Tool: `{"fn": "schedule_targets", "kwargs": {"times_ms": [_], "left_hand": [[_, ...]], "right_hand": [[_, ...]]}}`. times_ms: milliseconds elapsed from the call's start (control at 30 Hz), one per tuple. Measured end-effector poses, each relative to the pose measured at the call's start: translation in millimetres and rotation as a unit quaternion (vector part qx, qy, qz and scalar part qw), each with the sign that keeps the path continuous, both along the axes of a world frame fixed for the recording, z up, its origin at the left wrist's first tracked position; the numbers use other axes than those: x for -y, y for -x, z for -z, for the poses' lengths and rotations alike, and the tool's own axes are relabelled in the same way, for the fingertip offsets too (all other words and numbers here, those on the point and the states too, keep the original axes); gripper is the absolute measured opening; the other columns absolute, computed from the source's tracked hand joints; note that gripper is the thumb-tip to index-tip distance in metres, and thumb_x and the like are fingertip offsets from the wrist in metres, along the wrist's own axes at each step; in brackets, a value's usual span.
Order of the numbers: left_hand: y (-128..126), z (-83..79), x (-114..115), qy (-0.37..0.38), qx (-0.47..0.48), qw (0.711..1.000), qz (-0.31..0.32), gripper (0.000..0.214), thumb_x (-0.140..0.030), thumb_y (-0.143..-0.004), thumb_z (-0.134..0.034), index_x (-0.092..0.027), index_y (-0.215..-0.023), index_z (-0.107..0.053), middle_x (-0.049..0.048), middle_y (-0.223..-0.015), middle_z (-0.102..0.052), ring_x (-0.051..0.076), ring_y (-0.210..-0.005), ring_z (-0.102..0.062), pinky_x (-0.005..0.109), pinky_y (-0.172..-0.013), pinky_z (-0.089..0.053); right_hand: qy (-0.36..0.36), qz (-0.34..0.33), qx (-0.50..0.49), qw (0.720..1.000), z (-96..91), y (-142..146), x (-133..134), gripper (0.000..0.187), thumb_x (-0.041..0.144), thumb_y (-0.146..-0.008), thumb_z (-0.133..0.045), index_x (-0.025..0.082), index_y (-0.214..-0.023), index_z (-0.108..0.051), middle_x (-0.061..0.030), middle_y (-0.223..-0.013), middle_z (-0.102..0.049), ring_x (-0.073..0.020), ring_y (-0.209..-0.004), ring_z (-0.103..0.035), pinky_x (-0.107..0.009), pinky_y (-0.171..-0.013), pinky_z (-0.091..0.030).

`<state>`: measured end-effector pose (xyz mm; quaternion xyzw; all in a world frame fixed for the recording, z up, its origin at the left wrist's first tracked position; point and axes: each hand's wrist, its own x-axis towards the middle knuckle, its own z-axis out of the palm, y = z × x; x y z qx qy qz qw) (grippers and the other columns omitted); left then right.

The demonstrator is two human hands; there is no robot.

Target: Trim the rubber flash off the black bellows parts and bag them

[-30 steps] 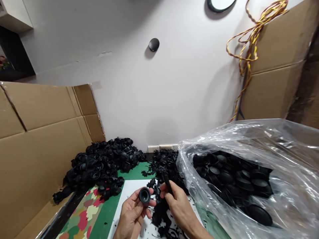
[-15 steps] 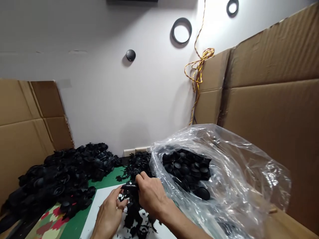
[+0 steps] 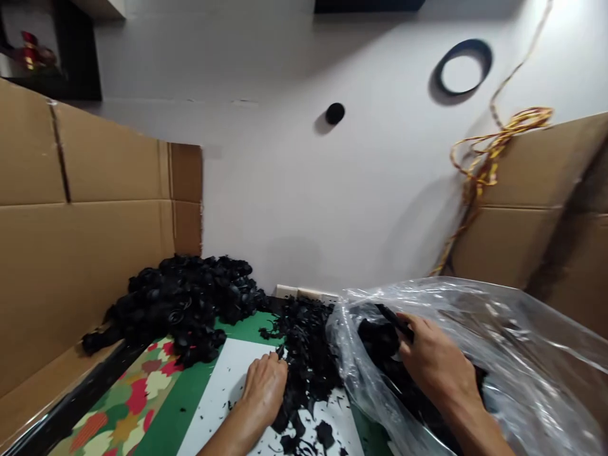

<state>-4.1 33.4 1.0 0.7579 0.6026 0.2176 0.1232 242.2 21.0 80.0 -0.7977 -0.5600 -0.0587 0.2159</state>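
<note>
My right hand (image 3: 437, 364), grip closed around a slim black tool (image 3: 394, 322), reaches among caps (image 3: 377, 345) inside the plastic bag (image 3: 522, 329); I cannot tell whether my left hand (image 3: 263, 389), curled beside trimmings (image 3: 304, 342), holds anything.

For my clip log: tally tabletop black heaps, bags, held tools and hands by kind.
Tabletop heaps of loose black rubber pieces: 2
Clear plastic bag: 1
Thin black stick: 1
Bare hands, left hand, right hand: 2
Total: 6

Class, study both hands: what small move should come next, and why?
Probably the right hand, inside the clear bag and touching the black caps, should close on one and lift it out: the left hand rests beside the scraps.
</note>
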Motion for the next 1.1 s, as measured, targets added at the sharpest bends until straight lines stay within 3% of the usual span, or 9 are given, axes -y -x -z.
{"fn": "schedule_targets", "kwargs": {"times_ms": [100,200,300,400,633,767,867,1000,1100], "left_hand": [[6.5,-3.4,0.4,0.006,0.014,1.000,-0.011,0.030,0.007,-0.058,-0.049,-0.020,-0.064,-0.063,0.0093,-0.078,-0.067,0.026,-0.077,-0.060,0.032,-0.070,-0.038],[25.7,-13.7,-4.1,0.013,0.016,0.999,-0.025,0.027,0.005,-0.061,-0.050,-0.020,-0.060,-0.060,0.0057,-0.068,-0.064,0.024,-0.069,-0.059,0.031,-0.066,-0.036],[49.4,-22.9,-8.7,0.009,0.028,0.999,-0.042,0.022,-0.002,-0.071,-0.049,-0.020,-0.067,-0.061,0.0051,-0.070,-0.062,0.024,-0.072,-0.059,0.032,-0.066,-0.035],[61.8,-24.3,-7.0,0.012,0.059,0.997,-0.051,0.018,-0.006,-0.072,-0.051,-0.020,-0.068,-0.063,0.0042,-0.073,-0.061,0.023,-0.074,-0.058,0.032,-0.069,-0.035],[36.1,-22.6,-5.7,0.030,0.235,0.970,-0.048,0.013,-0.018,-0.073,-0.058,-0.018,-0.079,-0.069,0.0077,-0.091,-0.063,0.026,-0.091,-0.056,0.033,-0.079,-0.037],[19.2,-28.9,-10.9,0.141,0.391,0.910,0.018,0.026,-0.039,-0.074,-0.061,-0.014,-0.077,-0.070,0.0010,-0.058,-0.059,0.017,-0.052,-0.057,0.025,-0.046,-0.038],[14.9,-30.6,-8.7,0.202,0.501,0.839,0.058,0.046,-0.054,-0.070,-0.062,-0.014,-0.092,-0.067,0.0004,-0.058,-0.061,0.014,-0.042,-0.056,0.020,-0.034,-0.031],[18.1,-25.9,-3.4,0.211,0.595,0.774,0.047,0.040,-0.036,-0.053,-0.082,-0.011,-0.079,-0.064,-0.0001,-0.054,-0.061,0.011,-0.041,-0.056,0.017,-0.032,-0.033],[23.8,-19.9,-0.3,0.207,0.640,0.740,0.004,0.028,-0.022,-0.052,-0.081,-0.011,-0.069,-0.061,0.0004,-0.054,-0.061,0.011,-0.044,-0.057,0.016,-0.035,-0.039]], "right_hand": [[-0.105,-0.141,-0.133,0.975,6.4,30.3,5.1,0.026,0.030,-0.080,-0.046,0.021,-0.095,-0.066,-0.0095,-0.091,-0.071,-0.0265,-0.078,-0.066,-0.032,-0.063,-0.046],[-0.084,-0.248,-0.217,0.940,15.2,65.8,4.8,0.024,0.036,-0.080,-0.046,0.021,-0.078,-0.065,-0.0070,-0.072,-0.069,-0.0237,-0.063,-0.061,-0.030,-0.056,-0.042],[0.012,-0.273,-0.207,0.939,33.1,90.6,-1.5,0.020,0.029,-0.080,-0.047,0.021,-0.073,-0.063,-0.0069,-0.070,-0.066,-0.0238,-0.064,-0.059,-0.030,-0.056,-0.038],[0.045,-0.270,-0.204,0.940,56.6,103.6,-6.1,0.010,0.017,-0.066,-0.062,0.021,-0.075,-0.065,-0.0074,-0.075,-0.065,-0.0262,-0.068,-0.060,-0.031,-0.059,-0.036],[0.013,-0.325,-0.296,0.898,71.7,97.0,-10.7,0.017,0.011,-0.069,-0.048,0.020,-0.073,-0.062,-0.0033,-0.073,-0.066,-0.0214,-0.073,-0.060,-0.029,-0.066,-0.041],[-0.020,-0.370,-0.398,0.839,62.9,88.0,-11.0,0.018,0.016,-0.066,-0.046,0.019,-0.073,-0.063,-0.0003,-0.072,-0.064,-0.0176,-0.069,-0.058,-0.026,-0.063,-0.043],[-0.022,-0.359,-0.491,0.793,60.6,88.5,-9.5,0.016,0.016,-0.058,-0.050,0.018,-0.065,-0.064,0.0022,-0.061,-0.060,-0.0152,-0.058,-0.053,-0.026,-0.058,-0.041],[-0.025,-0.334,-0.518,0.787,63.6,92.2,-11.2,0.012,0.018,-0.057,-0.055,0.017,-0.061,-0.067,0.0016,-0.057,-0.061,-0.0162,-0.058,-0.054,-0.027,-0.058,-0.041],[-0.042,-0.300,-0.531,0.792,69.2,91.4,-16.1,0.011,0.024,-0.060,-0.061,0.017,-0.063,-0.069,-0.0007,-0.061,-0.065,-0.0185,-0.060,-0.056,-0.029,-0.059,-0.042]]}}
